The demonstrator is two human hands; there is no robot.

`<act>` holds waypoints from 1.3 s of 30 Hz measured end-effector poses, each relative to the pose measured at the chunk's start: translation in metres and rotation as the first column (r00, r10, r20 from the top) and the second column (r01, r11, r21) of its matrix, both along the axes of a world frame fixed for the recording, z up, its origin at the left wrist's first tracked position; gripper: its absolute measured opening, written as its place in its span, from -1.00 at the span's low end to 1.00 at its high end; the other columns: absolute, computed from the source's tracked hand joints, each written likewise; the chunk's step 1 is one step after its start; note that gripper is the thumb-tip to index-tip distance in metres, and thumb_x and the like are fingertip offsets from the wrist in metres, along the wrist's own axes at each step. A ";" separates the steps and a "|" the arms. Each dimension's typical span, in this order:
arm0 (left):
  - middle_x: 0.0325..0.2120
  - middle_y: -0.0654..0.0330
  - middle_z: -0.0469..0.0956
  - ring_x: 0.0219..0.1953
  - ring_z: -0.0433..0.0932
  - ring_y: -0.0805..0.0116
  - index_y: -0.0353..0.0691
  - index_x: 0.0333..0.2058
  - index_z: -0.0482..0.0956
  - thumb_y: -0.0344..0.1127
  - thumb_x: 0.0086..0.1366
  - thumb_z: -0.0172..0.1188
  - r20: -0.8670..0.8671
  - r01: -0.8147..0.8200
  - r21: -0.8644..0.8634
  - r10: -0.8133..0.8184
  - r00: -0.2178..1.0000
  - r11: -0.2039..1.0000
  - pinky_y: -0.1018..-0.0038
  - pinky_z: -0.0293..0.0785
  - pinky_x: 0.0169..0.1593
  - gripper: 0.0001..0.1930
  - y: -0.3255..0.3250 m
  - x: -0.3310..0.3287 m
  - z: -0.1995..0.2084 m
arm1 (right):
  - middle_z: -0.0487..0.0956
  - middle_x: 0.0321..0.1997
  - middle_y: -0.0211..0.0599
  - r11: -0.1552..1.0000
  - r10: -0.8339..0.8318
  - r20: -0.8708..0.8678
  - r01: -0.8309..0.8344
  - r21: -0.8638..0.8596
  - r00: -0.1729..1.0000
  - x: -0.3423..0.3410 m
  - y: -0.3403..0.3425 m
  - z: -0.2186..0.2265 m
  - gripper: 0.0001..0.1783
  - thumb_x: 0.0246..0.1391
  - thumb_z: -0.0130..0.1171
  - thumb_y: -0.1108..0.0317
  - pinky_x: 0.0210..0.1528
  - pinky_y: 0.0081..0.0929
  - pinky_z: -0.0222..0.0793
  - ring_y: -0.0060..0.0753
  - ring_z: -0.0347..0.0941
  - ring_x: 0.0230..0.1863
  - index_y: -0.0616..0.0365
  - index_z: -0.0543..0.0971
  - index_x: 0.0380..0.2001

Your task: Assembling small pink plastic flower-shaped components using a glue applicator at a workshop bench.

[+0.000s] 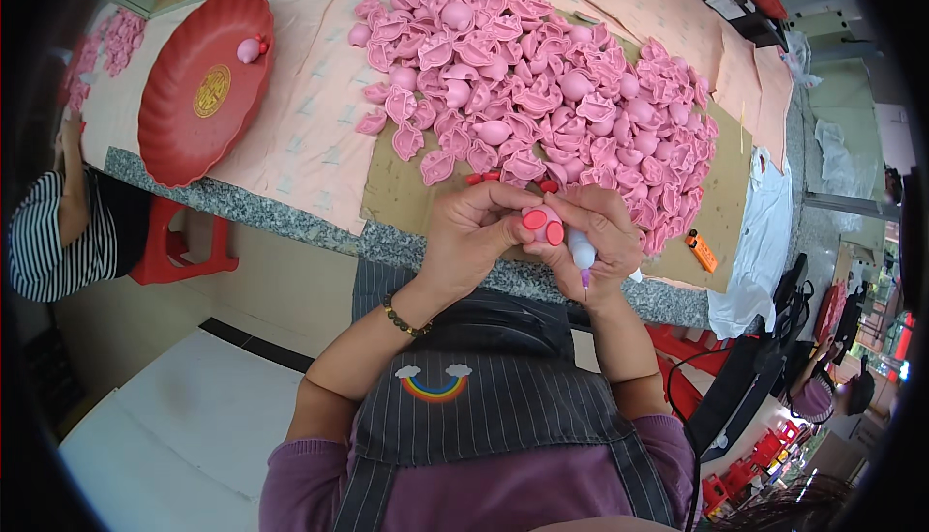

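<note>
Both my hands meet at the table's near edge around a small pink toy piece (542,225) with two red round discs on it. My left hand (471,232) pinches the piece from the left with thumb and fingers. My right hand (598,235) touches the piece from the right and also grips a small white glue bottle (582,253) with a purple tip pointing down. Just beyond my fingers lie a few small red parts (484,178) on the cardboard sheet (397,193).
A large heap of pink plastic shells (542,87) covers the cardboard. A red round tray (198,87) holding one pink piece (250,49) sits at the left. An orange lighter (703,250) lies at right. A person in a striped sleeve (58,242) sits at far left.
</note>
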State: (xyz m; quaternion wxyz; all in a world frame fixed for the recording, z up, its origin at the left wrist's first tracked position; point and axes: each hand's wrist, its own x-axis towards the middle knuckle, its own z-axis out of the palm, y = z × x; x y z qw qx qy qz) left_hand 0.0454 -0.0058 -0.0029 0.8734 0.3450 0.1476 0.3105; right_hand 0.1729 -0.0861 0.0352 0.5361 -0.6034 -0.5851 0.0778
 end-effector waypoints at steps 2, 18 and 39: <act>-0.33 0.18 0.55 -0.31 0.53 0.50 -0.37 -0.24 0.50 -0.47 0.13 0.21 0.006 0.001 -0.006 -0.001 1.000 1.000 0.60 0.52 -0.20 -0.79 0.000 0.000 0.001 | 0.50 -0.33 -0.17 1.000 -0.003 -0.008 0.003 -0.001 1.000 0.000 0.000 0.000 -0.54 -0.30 0.42 0.28 -0.29 -0.51 0.38 -0.35 0.46 -0.33 0.32 0.59 -0.29; -0.27 0.13 0.52 -0.24 0.52 0.45 -0.38 -0.19 0.46 -0.60 0.07 0.21 0.022 -0.066 0.111 0.064 0.998 0.992 0.55 0.51 -0.18 -0.72 0.000 0.003 0.003 | 0.50 -0.31 -0.18 0.998 0.032 -0.156 -0.040 -0.045 0.987 0.001 0.002 0.001 -0.55 -0.23 0.38 0.26 -0.21 -0.51 0.34 -0.35 0.42 -0.30 0.30 0.57 -0.24; -0.30 0.18 0.52 -0.25 0.52 0.47 -0.34 -0.20 0.45 -0.57 0.10 0.19 0.123 0.061 -0.109 -0.048 0.991 0.992 0.61 0.51 -0.20 -0.74 0.002 -0.003 0.009 | 0.52 -0.22 -0.16 0.995 0.066 -0.321 -0.087 -0.051 0.945 -0.001 0.004 -0.007 -0.46 -0.38 0.46 0.24 -0.11 -0.47 0.33 -0.33 0.45 -0.19 0.26 0.58 -0.24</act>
